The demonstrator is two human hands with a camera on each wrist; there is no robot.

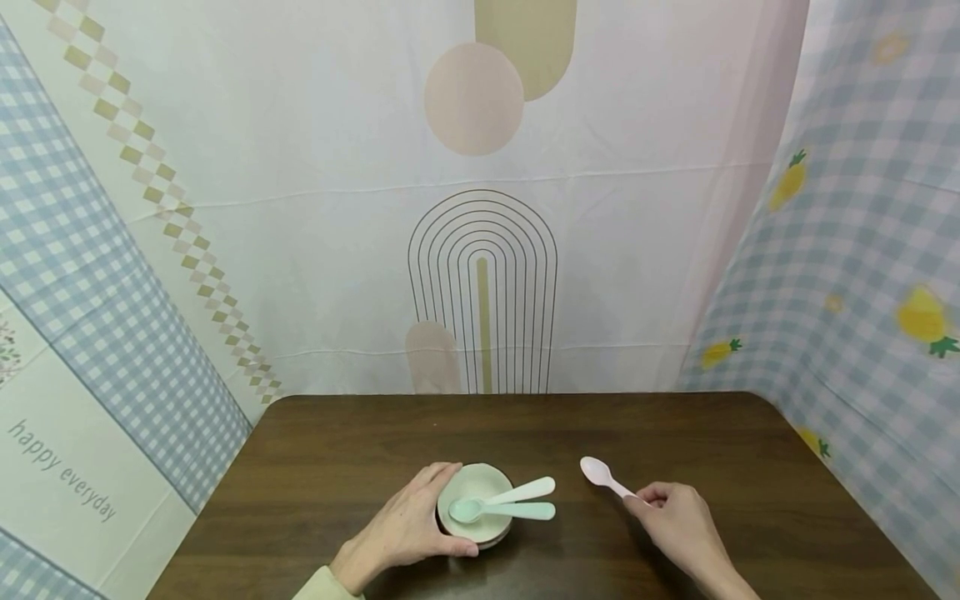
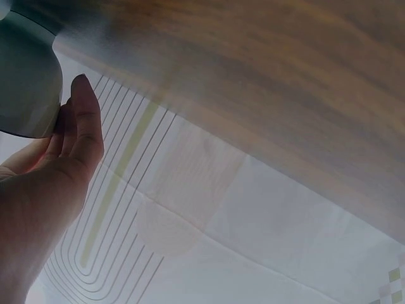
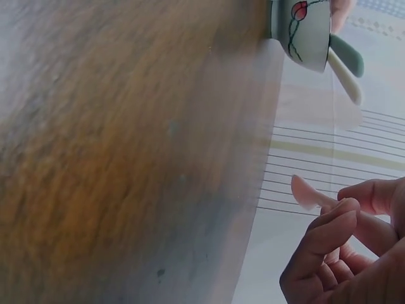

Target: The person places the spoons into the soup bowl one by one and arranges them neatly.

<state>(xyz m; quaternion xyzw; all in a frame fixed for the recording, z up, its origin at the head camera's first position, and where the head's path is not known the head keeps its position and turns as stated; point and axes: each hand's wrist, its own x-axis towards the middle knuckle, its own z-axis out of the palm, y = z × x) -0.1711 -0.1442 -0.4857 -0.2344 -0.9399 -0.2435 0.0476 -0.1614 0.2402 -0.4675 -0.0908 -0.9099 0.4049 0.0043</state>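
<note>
A small pale bowl (image 1: pixel 491 533) stands on the table, and my left hand (image 1: pixel 408 521) grips its left side, thumb at the front and fingers behind. Two spoons rest in it with handles out to the right: a mint green spoon (image 1: pixel 517 510) and a whitish spoon (image 1: pixel 528 490). In the right wrist view the bowl (image 3: pixel 310 31) shows a red flower painted on its outside. To the right, my right hand (image 1: pixel 682 525) pinches a pale pink spoon (image 1: pixel 597 472) by its handle, the spoon's head pointing away and to the left. The handle's end is hidden by the fingers.
The dark brown wooden table (image 1: pixel 360 442) runs back to a white patterned cloth (image 1: pixel 337 275). Blue checked cloths hang at both sides, the right one (image 1: pixel 847 275) printed with yellow fruit.
</note>
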